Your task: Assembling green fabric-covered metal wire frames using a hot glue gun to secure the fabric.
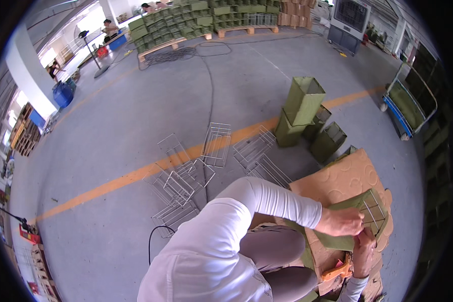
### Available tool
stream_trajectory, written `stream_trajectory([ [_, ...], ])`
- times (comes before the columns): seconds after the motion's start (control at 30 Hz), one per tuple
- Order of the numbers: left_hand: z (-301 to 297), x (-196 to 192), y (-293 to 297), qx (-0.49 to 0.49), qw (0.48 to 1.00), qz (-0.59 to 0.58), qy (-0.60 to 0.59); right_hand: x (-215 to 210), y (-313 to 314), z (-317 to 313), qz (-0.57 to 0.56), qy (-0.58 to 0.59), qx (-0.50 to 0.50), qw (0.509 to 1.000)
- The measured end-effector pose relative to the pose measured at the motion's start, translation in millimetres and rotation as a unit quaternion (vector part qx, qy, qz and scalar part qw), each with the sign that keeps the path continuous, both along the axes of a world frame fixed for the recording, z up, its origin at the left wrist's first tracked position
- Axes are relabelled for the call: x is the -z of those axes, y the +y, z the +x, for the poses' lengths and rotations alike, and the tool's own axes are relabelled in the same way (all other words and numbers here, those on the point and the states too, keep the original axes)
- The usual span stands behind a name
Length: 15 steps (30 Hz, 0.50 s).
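A green fabric-like box cover (345,203) lies on its side on the cardboard at my right, with a metal wire frame (373,210) showing in its open end. My left hand (341,221) is closed on the cover's near edge, fingers bunched at the rim. Right beside it, my right hand (364,253) pinches the same rim from below, and the fingertips of both hands nearly meet. Whatever small piece may lie between the fingers is hidden. An orange glue gun (336,272) rests on the cardboard close to my right wrist.
Several bare wire frames (216,146) lie on the floor ahead. Green boxes (304,100) stand beyond the cardboard sheet (337,177), two of them stacked. A blue trolley (401,117) is at the right; loaded pallets (173,46), a cooler (348,22) and people are farther off.
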<state>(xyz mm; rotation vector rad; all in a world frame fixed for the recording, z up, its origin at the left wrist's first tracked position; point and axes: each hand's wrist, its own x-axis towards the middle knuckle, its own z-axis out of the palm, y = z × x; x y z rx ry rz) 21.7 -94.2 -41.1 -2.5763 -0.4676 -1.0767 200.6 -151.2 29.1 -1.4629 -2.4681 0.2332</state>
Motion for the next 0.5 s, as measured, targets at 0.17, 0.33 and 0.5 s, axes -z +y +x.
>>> stream_trajectory([
  [0.17,2,-7,-45,-0.123,0.987,0.097,-0.039,50,-28,20,0.180,0.079,0.023,0.980],
  [0.33,11,-2,-41,-0.158,0.983,0.035,0.081,37,-65,-7,0.405,0.059,0.082,0.909],
  [0.5,14,1,21,0.127,0.982,-0.120,0.066,46,-102,22,0.307,0.115,0.176,0.928],
])
